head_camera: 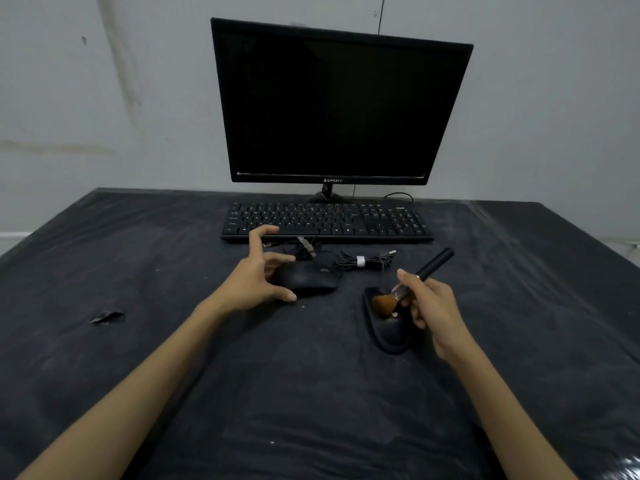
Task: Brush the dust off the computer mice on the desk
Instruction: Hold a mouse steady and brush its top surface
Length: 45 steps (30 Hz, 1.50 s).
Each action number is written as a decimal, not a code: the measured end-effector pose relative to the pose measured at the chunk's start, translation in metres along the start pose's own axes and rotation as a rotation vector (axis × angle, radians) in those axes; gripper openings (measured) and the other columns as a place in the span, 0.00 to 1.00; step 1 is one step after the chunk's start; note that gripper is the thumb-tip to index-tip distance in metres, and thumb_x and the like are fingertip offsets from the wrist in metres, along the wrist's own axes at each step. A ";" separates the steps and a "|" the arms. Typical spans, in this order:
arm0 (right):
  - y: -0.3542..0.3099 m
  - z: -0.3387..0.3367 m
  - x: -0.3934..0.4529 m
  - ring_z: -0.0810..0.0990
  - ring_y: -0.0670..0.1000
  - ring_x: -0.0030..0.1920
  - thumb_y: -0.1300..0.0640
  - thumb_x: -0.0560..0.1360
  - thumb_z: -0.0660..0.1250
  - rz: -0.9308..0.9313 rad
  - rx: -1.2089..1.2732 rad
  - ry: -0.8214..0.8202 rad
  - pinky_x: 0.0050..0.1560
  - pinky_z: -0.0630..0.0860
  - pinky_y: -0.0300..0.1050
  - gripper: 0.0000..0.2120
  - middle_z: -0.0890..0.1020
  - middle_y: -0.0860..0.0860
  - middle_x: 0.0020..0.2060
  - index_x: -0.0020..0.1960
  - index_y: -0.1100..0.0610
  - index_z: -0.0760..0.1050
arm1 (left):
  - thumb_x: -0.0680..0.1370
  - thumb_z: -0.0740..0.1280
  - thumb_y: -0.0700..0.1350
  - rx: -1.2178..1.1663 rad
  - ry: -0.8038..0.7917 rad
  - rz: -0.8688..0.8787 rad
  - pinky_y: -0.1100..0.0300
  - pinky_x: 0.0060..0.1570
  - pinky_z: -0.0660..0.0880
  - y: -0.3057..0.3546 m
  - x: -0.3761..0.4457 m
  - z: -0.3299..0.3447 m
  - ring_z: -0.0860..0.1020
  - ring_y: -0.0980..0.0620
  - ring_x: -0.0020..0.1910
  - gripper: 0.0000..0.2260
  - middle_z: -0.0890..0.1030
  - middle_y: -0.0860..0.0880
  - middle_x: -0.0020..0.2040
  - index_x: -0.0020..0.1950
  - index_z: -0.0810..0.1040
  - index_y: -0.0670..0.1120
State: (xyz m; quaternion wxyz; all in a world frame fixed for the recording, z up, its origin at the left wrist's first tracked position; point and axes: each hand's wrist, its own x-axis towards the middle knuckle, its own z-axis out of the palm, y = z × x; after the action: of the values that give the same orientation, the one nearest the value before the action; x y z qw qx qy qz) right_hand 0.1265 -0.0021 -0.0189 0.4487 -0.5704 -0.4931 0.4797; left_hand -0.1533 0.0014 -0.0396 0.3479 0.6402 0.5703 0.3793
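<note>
Your right hand (429,306) grips the brush (412,285), bristles on the right mouse (389,332); left hand (258,278) open, hovering at the left mouse (308,280), which likely remains to brush.

Right grip (427,303) pinches a black-handled brush with tan bristles (412,289); bristles rest on a black computer mouse (389,332) directly beneath. Left grip (258,282), fingers spread, hovers beside a second black mouse (311,280) on the dark cloth-covered surface (277,393).

We get dim, flat light w/ soft shadows; slight blur, wide-angle bending at edges, glare at 5 o'clock corner.
</note>
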 end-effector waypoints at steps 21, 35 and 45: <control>-0.011 0.014 -0.005 0.71 0.44 0.27 0.50 0.78 0.63 -0.006 0.289 -0.049 0.26 0.70 0.36 0.13 0.73 0.50 0.29 0.40 0.58 0.76 | 0.59 0.80 0.58 0.115 0.066 0.026 0.56 0.64 0.68 0.041 -0.049 0.076 0.67 0.53 0.61 0.46 0.68 0.50 0.59 0.64 0.52 0.61; -0.002 -0.001 0.007 0.73 0.45 0.29 0.48 0.77 0.64 -0.136 0.107 0.070 0.28 0.72 0.39 0.16 0.77 0.52 0.32 0.40 0.59 0.78 | 0.60 0.79 0.56 0.181 0.302 0.062 0.53 0.59 0.71 0.051 -0.019 0.117 0.72 0.49 0.59 0.45 0.71 0.49 0.59 0.66 0.52 0.60; 0.004 -0.005 0.014 0.75 0.48 0.31 0.46 0.77 0.64 -0.165 -0.057 0.153 0.33 0.74 0.44 0.18 0.79 0.55 0.33 0.43 0.62 0.78 | 0.60 0.80 0.54 0.170 0.240 0.047 0.50 0.59 0.73 0.049 -0.023 0.118 0.72 0.51 0.59 0.44 0.64 0.53 0.60 0.64 0.53 0.58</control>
State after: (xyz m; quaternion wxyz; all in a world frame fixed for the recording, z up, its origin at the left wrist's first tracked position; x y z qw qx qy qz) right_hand 0.1331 0.0113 -0.0233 0.5065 -0.5756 -0.5160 0.3819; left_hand -0.0281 -0.0284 -0.0542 0.2128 0.6307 0.6225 0.4117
